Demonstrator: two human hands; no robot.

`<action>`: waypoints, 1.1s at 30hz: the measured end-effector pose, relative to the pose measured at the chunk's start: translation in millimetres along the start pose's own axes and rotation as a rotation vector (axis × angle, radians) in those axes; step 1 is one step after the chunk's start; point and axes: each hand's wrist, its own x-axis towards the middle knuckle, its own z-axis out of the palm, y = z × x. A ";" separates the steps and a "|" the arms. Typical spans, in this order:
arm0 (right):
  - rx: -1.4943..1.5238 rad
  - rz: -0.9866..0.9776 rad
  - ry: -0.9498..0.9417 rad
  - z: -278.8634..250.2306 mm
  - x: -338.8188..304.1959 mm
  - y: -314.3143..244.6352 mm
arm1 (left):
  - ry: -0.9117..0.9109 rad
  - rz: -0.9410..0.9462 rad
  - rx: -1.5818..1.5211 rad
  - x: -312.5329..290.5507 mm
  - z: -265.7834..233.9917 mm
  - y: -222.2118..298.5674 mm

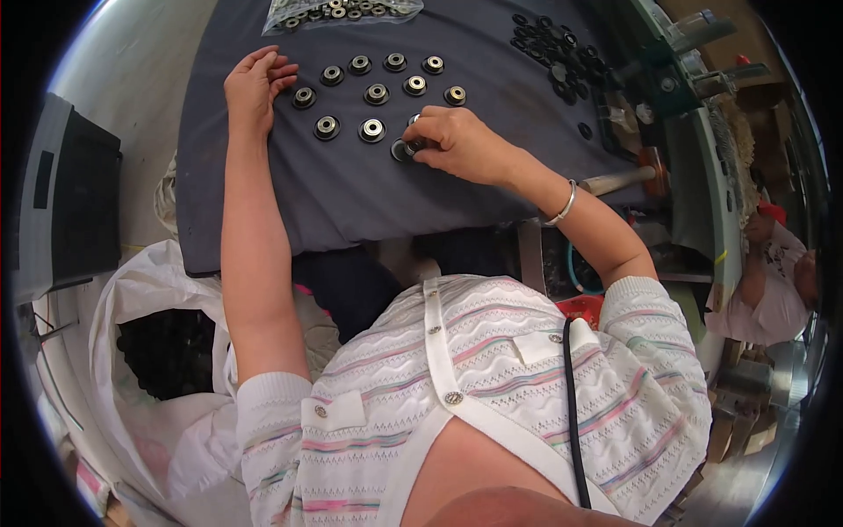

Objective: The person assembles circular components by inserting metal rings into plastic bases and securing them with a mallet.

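Observation:
On the dark grey cloth stand loose rows of small round metal bearings, each seated on a black ring; one bearing [372, 130] sits just left of my right hand [458, 147]. The fingers of that hand are pinched over a dark round part [413, 147] at the near row's right end, touching the cloth. Most of this part is hidden by my fingers. My left hand [255, 88] rests at the cloth's left side, beyond the leftmost bearing [304, 97]. Its fingers are curled together, and whatever they may hold is hidden.
A clear plastic bag [338, 12] of metal bearings lies at the far edge. Loose black rings [558, 57] are piled far right, near a hammer [628, 177] and a green metal machine [672, 88]. A white sack [110, 307] with black contents stands lower left. Another person [764, 281] is at the right.

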 end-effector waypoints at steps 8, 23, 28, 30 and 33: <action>-0.038 0.039 -0.004 5.8 5.1 -4.4 | -0.004 0.016 0.012 -0.2 0.2 0.1; -0.050 0.121 -0.077 0.8 19.4 -9.7 | 0.001 0.032 0.040 0.4 3.2 -0.7; -0.050 0.136 -0.108 -1.9 21.9 -13.7 | -0.013 0.044 0.040 0.0 -0.2 0.3; -0.083 0.071 -0.083 3.2 16.0 -9.2 | -0.010 0.043 0.041 -1.4 -0.6 -1.7; -0.109 0.045 0.094 -3.1 -3.8 -8.2 | -0.023 -0.001 -0.014 -1.4 1.7 -2.6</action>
